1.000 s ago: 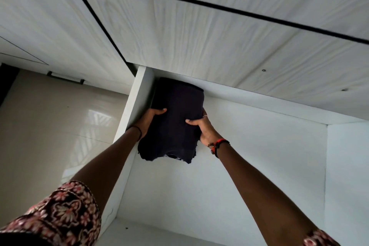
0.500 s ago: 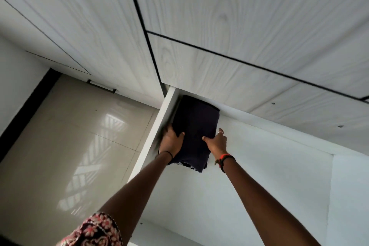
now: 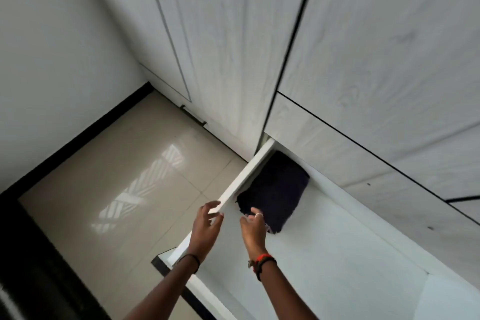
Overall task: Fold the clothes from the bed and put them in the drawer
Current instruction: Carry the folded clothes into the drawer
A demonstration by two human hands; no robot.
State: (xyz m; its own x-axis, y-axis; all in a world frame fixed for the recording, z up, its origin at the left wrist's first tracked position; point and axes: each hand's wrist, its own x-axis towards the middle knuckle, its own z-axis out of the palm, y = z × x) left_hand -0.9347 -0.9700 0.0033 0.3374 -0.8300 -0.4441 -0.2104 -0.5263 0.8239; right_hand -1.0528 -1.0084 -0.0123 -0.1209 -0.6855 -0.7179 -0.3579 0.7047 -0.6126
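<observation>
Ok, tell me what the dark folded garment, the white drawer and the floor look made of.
Dark navy folded garment: soft matte fabric, weave unclear; limp, ragged edge.
White open drawer: probably smooth laminated board; flat, even panels.
Beige floor: glossy tiles; grout lines and window reflections.

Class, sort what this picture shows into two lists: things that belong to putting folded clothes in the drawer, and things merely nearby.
Belongs to the job:
dark folded garment, lying in the drawer's far left corner
open white drawer
left hand
right hand

Merely nearby:
tiled floor
wardrobe doors
door handle
black skirting
</observation>
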